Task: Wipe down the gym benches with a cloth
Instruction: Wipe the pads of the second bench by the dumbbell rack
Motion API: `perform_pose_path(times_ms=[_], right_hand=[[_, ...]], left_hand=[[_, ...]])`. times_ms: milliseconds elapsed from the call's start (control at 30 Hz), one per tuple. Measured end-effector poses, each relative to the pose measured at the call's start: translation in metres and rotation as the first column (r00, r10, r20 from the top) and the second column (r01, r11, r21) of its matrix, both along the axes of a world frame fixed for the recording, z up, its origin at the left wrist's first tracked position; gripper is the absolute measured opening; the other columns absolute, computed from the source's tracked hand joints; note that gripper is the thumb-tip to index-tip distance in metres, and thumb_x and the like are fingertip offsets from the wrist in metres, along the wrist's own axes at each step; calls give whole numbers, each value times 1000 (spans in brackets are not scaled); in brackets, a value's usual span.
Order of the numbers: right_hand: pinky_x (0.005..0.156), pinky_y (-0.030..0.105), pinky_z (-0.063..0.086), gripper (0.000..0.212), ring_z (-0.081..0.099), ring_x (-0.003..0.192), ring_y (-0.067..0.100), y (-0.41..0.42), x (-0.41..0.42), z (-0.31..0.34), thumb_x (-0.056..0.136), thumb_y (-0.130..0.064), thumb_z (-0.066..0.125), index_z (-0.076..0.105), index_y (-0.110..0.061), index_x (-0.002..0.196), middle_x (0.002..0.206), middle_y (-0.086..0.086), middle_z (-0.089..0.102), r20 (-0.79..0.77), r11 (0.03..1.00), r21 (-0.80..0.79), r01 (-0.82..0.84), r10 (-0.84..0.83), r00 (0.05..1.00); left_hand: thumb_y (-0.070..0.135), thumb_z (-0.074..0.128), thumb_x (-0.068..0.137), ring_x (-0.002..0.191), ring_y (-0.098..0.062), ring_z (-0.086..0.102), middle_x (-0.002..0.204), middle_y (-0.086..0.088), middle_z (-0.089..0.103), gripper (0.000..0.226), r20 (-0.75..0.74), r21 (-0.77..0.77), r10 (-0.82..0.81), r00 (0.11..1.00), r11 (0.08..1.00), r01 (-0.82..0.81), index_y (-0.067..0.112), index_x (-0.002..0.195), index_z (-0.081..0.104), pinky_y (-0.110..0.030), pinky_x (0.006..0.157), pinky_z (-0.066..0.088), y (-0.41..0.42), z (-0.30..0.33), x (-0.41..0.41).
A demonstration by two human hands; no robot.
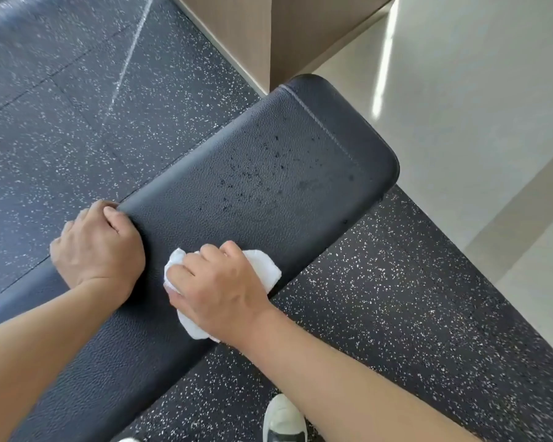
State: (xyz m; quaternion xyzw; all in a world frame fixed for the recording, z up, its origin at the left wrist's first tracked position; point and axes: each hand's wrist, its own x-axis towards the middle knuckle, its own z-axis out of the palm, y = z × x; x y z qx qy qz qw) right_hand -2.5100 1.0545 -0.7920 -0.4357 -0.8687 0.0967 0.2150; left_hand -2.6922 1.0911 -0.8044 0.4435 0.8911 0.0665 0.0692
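Right hand [217, 282] is curled over a bunched white cloth [262, 266], pressing it onto the near edge of the black bench pad [268, 173], roughly mid-length of what's in view. Left hand [98, 247] is clamped over the far edge of the pad, thumb on top, fingers wrapped out of sight, looks like bracing. Dark droplets [253, 177], spray or sweat I'd guess, sit further up toward the rounded end, well apart from the cloth, so that section reads as not yet wiped. Risks from here: cloth is wadded small, so contact patch is narrow and a fast pass likely leaves streaks or skips the stitched seam [320, 122] and side roll. It also sits right at the pad edge; one outward stroke could run it off the edge and drop it onto the speckled rubber floor [396, 298], picking up grit. Pebbled vinyl holds liquid in the texture, so a light pass may smear instead of lift. Shoe [283, 416] is just beside the bench; leaning forward to reach the far end shifts weight onto the left-hand brace.
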Motion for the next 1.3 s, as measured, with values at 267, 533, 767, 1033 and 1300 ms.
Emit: perform_pose_path(times_ms=[267, 533, 767, 1033, 1300], right_hand=[[59, 44, 42, 30, 53, 62, 32, 85, 130, 3, 99, -34, 61, 64, -11, 80, 66, 4, 55, 77, 942, 28, 335, -336, 939], [57, 40, 39, 26, 56, 58, 34, 76, 64, 10, 90, -32, 63, 58, -13, 74, 63, 7, 57, 137, 854, -30, 519, -511, 849], [57, 38, 33, 22, 50, 61, 27, 12, -47, 2, 87, -27, 68, 59, -18, 69, 62, 1, 53, -18, 987, -13, 159, -159, 987], [62, 39, 37, 28, 54, 62, 37, 98, 114, 9, 96, -32, 58, 61, -10, 79, 63, 6, 52, 118, 826, -14, 563, -558, 821], [64, 45, 43, 21, 62, 70, 39, 85, 18, 13, 90, -26, 69, 65, -8, 80, 71, 13, 64, 177, 825, -105, 555, -533, 827]], left_hand=[[30, 28, 103, 100, -43, 58, 107, -21, 68, 41, 31, -11, 17, 999, 1000, -16, 11, 103, 64, -52, 91, 40, -1, 1, -1], [32, 26, 103, 106, -42, 58, 111, -18, 68, 42, 57, -28, 2, 998, 1000, 0, 14, 106, 64, -52, 94, 40, 0, 0, -3], [34, 21, 100, 107, -43, 58, 113, -19, 68, 49, 66, -45, -8, 998, 999, 11, 11, 107, 63, -52, 92, 39, 0, 1, -4], [33, 25, 102, 106, -41, 57, 113, -16, 69, 45, 82, -26, -3, 997, 1000, 5, 13, 109, 64, -52, 95, 38, -2, -2, -5], [32, 28, 104, 106, -40, 57, 112, -13, 68, 41, 75, -34, -16, 997, 999, 18, 14, 110, 64, -52, 96, 38, -2, -3, -7]])
